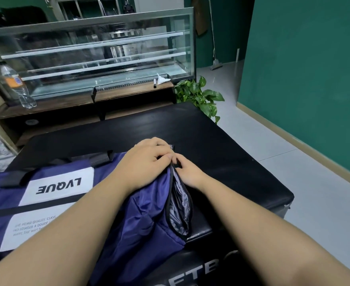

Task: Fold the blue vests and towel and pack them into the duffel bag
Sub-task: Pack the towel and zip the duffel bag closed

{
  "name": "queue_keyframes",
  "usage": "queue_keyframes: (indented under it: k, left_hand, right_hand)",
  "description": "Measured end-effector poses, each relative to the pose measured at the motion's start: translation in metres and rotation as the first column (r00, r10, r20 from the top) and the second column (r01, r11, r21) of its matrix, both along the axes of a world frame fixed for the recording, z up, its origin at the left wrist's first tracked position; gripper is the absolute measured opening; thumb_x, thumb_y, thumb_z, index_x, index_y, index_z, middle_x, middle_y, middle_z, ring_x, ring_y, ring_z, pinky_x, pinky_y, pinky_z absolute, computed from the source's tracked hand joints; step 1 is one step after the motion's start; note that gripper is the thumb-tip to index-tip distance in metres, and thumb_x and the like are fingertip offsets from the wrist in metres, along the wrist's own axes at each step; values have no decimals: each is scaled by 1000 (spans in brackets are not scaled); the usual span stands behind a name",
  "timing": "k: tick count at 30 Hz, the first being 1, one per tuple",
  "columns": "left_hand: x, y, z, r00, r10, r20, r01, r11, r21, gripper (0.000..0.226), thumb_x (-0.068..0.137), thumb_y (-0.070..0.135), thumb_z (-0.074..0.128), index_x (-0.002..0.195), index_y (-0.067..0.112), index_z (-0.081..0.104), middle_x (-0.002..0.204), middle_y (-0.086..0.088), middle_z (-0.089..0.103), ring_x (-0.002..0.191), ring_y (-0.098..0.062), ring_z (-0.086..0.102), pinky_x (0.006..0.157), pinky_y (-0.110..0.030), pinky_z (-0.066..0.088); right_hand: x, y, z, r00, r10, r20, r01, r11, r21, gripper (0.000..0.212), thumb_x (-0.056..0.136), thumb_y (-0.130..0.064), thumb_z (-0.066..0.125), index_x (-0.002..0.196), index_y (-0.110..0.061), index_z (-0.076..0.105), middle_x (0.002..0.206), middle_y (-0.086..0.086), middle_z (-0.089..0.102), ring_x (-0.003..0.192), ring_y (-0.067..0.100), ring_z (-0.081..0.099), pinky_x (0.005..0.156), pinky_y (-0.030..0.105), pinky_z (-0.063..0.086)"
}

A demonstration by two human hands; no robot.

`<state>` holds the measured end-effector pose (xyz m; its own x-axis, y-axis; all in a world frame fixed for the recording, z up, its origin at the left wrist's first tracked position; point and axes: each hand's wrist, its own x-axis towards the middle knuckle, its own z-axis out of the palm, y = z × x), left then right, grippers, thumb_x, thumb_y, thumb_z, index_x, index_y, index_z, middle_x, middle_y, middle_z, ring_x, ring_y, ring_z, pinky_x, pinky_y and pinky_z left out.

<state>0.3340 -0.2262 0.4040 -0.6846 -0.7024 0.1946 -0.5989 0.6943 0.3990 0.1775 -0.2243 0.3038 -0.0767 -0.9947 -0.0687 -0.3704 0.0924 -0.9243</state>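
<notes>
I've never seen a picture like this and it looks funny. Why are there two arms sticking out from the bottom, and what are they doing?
Those arms belong to a person wearing a camera on their head, so you see what they see, looking down. There is only this one picture. A blue duffel bag lies on a black padded surface. The left hand grips the bag's end near the zipper. The right hand is right beside it, its fingers curled at the top of the zipper. A side pocket is open, showing grey lining. No vests or towel are in sight. Behind stand a glass case, a water bottle and a green plant.
</notes>
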Motion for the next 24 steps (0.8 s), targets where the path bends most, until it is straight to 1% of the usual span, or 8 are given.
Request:
queue_keyframes:
  k: [3, 6, 9, 11, 15, 18, 21, 24]
  left_hand:
    - [-1, 1, 2, 1000, 4, 6, -4, 1000, 8, 35, 75, 58, 22, 77, 54, 57, 111, 26, 49, 117, -4, 40, 105, -36, 31]
    - [-1, 2, 1, 1000, 16, 11, -16, 1000, 11, 31, 76, 57, 24, 75, 56, 54, 111, 25, 49, 117, -4, 39, 105, -38, 31]
    - [-1, 3, 1, 1000, 27, 7, -27, 1000, 14, 31, 76, 56, 24, 74, 56, 54, 111, 25, 50, 117, -3, 38, 108, -44, 27]
    - [-1, 4, 2, 999, 39, 10, -39, 999, 24, 28, 80, 51, 28, 73, 55, 55, 111, 25, 50, 118, -1, 36, 112, -51, 19]
    - [-2, 6, 3, 998, 55, 2, -55, 997, 55, 28, 82, 43, 31, 70, 53, 55, 109, 25, 51, 117, 2, 34, 114, -54, 11]
    - [-1, 7, 4, 999, 54, 1, -54, 997, 63, 29, 82, 44, 31, 70, 53, 55, 109, 26, 51, 120, 1, 34, 114, -55, 11]
    - [-1, 7, 4, 998, 58, 8, -58, 997, 58, 29, 83, 44, 31, 70, 53, 55, 111, 24, 52, 121, -1, 35, 112, -56, 14]
    - [-1, 7, 4, 998, 56, -4, -55, 997, 59, 28, 83, 44, 32, 68, 55, 53, 111, 23, 53, 121, -1, 36, 112, -57, 15]
  right_hand:
    - [-3, -6, 7, 1000, 9, -15, -9, 1000, -10, 33, 99, -10, 43, 130, -14, 50, 118, -1, 60, 104, 7, 53, 75, 3, 39]
    - [-6, -12, 8, 1000, 17, -3, -17, 998, 58, 20, 99, -15, 42, 107, -23, 59, 99, 7, 63, 88, 15, 55, 79, 31, 47]
    - [-3, -13, 12, 1000, 6, 12, -7, 995, 101, 8, 97, -22, 48, 98, -20, 55, 88, -6, 59, 77, 7, 54, 67, 20, 46]
    - [2, -15, 12, 999, 12, 38, -16, 992, 125, 11, 97, -20, 48, 90, -14, 54, 83, -2, 55, 73, 8, 49, 55, 16, 42]
    - [8, -18, -2, 1000, -21, 15, 17, 971, 238, 34, 93, -30, 50, 81, 1, 57, 75, 8, 51, 70, 20, 43, 61, 31, 36]
    - [4, -19, -8, 990, -116, 79, 86, 947, 309, 36, 95, -29, 51, 62, -14, 46, 61, 3, 43, 57, 18, 37, 51, 25, 32]
    - [-3, -19, -9, 940, -271, 209, 173, 903, 392, 40, 97, -28, 52, 59, -16, 48, 58, -2, 42, 44, 9, 35, 40, 17, 28]
    - [-7, -18, -3, 927, -325, 187, 239, 896, 374, 45, 97, -25, 50, 53, -18, 46, 42, -8, 41, 40, 9, 30, 36, 17, 22]
